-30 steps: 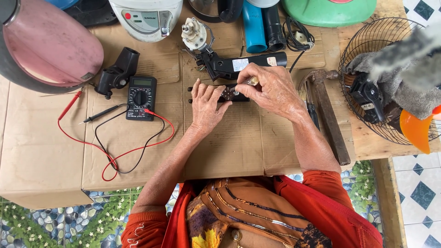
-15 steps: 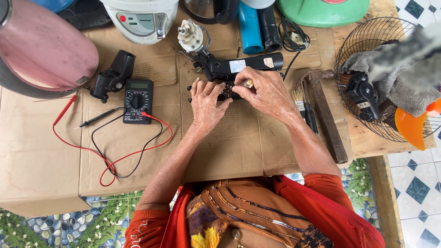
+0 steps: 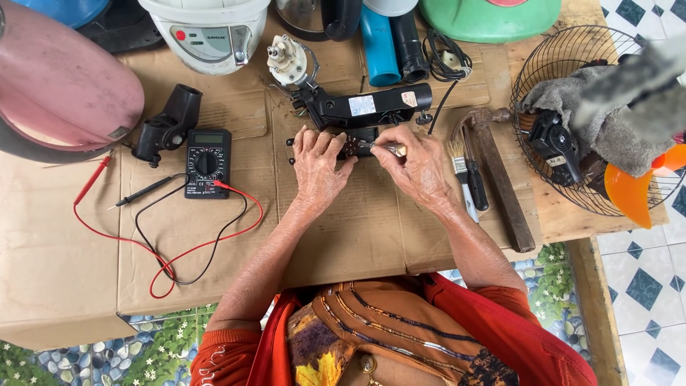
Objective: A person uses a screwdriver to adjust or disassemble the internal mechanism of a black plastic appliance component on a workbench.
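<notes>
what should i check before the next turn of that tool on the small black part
1. Left hand pins the small black part to the cardboard: ok.
2. Right hand grips the tool: ok.
3. Tool tip seated in the part: cannot tell, fingers hide it.
4. Multimeter leads lie apart from both hands: ok.
5. Hammer and brush lie close beside the right wrist: not ok, could be nudged.
</notes>
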